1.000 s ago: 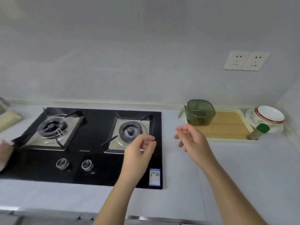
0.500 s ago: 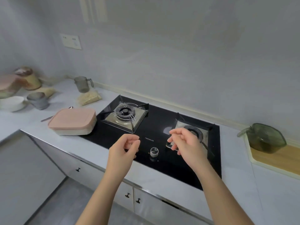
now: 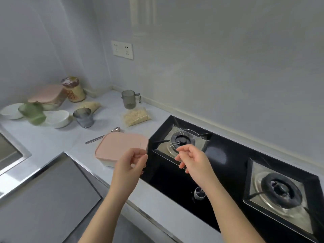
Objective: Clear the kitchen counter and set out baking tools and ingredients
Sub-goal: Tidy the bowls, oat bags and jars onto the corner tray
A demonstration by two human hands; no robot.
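hovering near the pink container (image 3: 119, 146), left hand (image 3: 130, 166) is empty, fingers loosely curled. right hand (image 3: 193, 161) likewise, over the hob (image 3: 233, 181)

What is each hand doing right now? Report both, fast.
Left hand: open, fingers loosely curled, holding nothing.
Right hand: open, fingers loosely curled, holding nothing.

Pale pink on the lidded box (image 3: 121, 146); glossy black across the hob (image 3: 228, 165); light grey for the surface (image 3: 52, 139); green on a cup (image 3: 32, 113), white on a bowl (image 3: 57, 118), smoky grey on a tumbler (image 3: 83, 118).
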